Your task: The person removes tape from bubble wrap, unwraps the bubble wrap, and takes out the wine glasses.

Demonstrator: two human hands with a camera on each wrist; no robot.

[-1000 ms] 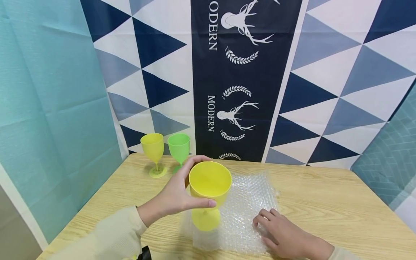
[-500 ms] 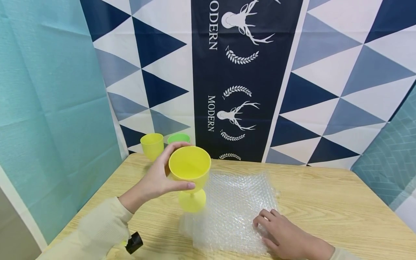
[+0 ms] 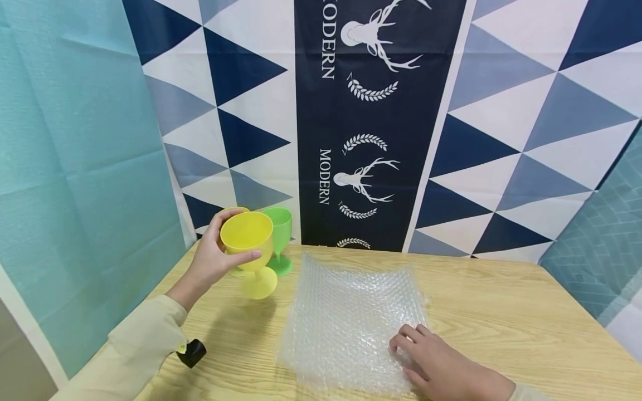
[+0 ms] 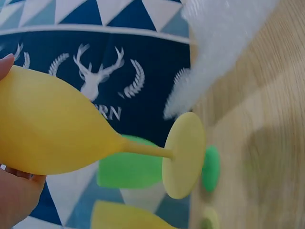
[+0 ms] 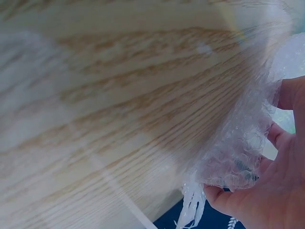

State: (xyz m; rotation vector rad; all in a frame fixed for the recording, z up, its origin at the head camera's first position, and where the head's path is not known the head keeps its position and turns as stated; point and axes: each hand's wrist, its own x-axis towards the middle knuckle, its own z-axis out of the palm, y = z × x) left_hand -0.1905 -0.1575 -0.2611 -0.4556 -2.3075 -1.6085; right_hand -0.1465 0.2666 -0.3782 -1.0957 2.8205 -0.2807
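My left hand (image 3: 208, 262) grips a yellow goblet (image 3: 251, 242) by its bowl, thumb on the near side. The goblet is roughly upright, and its round foot (image 4: 185, 155) shows apart from the tabletop in the left wrist view. Right behind it stands a green goblet (image 3: 282, 225), partly covered. Another yellow goblet (image 4: 121, 217) is mostly hidden in the head view behind the held one. My right hand (image 3: 438, 365) rests on the right edge of a sheet of bubble wrap (image 3: 353, 317), with its fingers loosely bent and its thumb apart from them.
The bubble wrap lies over the middle of a wooden table (image 3: 506, 312). A patterned cloth (image 3: 371, 128) hangs along the back edge, with a teal curtain (image 3: 95, 167) at the left. A black object (image 3: 191, 353) sits at the left cuff.
My left hand has carried the yellow goblet left and toward the back, from over the bubble wrap to in front of the standing goblets. My right hand has stayed in place.
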